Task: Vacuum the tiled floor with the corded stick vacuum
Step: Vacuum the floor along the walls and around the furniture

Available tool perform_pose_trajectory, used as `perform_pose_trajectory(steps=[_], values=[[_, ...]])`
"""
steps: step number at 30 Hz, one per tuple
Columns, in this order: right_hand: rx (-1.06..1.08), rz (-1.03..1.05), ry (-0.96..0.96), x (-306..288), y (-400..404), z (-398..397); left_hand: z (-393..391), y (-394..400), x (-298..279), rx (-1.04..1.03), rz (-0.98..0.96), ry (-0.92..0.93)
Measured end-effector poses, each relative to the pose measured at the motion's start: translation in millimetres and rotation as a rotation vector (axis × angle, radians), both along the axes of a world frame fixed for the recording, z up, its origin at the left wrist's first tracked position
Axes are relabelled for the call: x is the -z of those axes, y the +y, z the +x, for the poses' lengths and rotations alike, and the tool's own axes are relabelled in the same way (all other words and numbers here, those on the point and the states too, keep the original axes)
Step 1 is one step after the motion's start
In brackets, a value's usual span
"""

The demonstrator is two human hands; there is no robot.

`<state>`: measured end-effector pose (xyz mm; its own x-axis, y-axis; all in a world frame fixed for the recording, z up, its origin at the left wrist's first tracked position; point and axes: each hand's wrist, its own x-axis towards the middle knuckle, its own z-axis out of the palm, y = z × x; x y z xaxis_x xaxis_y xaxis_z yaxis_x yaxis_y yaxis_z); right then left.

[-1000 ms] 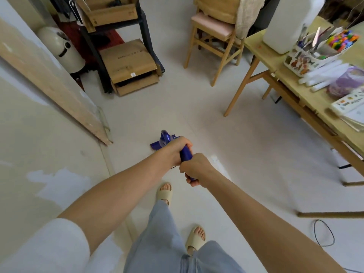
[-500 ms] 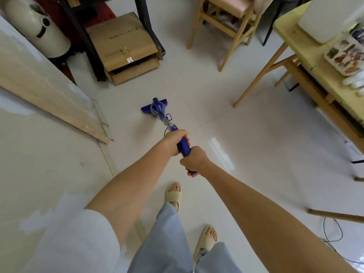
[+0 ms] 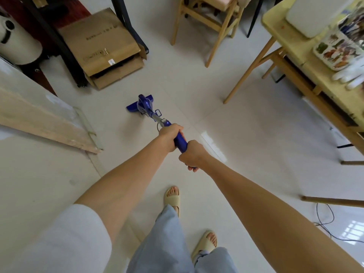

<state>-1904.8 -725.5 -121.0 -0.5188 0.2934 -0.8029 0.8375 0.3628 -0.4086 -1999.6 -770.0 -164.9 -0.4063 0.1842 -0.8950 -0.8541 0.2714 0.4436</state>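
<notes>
Left of the stick vacuum [image 3: 146,107] the tiled floor [image 3: 246,134] by the cardboard boxes [image 3: 102,48] looks unswept, both hands – left hand [image 3: 170,137], right hand [image 3: 194,154] – grip its handle, head down mid-floor – ground toward the bench [image 3: 307,62] likely remains

Home craft room: tiled floor [image 3: 246,134], wooden table [image 3: 279,18], chair [image 3: 212,22], cardboard boxes [image 3: 102,42].

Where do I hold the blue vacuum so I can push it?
Grip the vacuum by its thick blue handle, from behind, as the left hand and right hand do. The stick slants up toward you, with the head flat on the floor.
</notes>
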Motion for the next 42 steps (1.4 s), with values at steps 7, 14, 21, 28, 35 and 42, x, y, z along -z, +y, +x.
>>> perform_pose_trajectory(steps=[7, 14, 21, 28, 35, 42], values=[[-0.019, 0.021, -0.007, -31, 14, 68, 66, 13, -22, 0.057, 0.038, 0.003], [0.03, 0.004, 0.014, -65, 24, 180, 177, 27, -40, 0.166, 0.054, 0.028], [0.17, -0.024, 0.037, -94, 18, 274, 265, 30, -68, 0.307, 0.063, -0.012], [0.378, -0.226, 0.141, -91, -37, 293, 273, -10, -80, 0.381, 0.034, -0.091], [0.429, -0.296, 0.149, -56, -61, 261, 248, -37, -64, 0.343, 0.028, -0.047], [0.423, -0.196, 0.023, -24, -18, 242, 230, 2, -30, 0.244, 0.068, -0.114]])
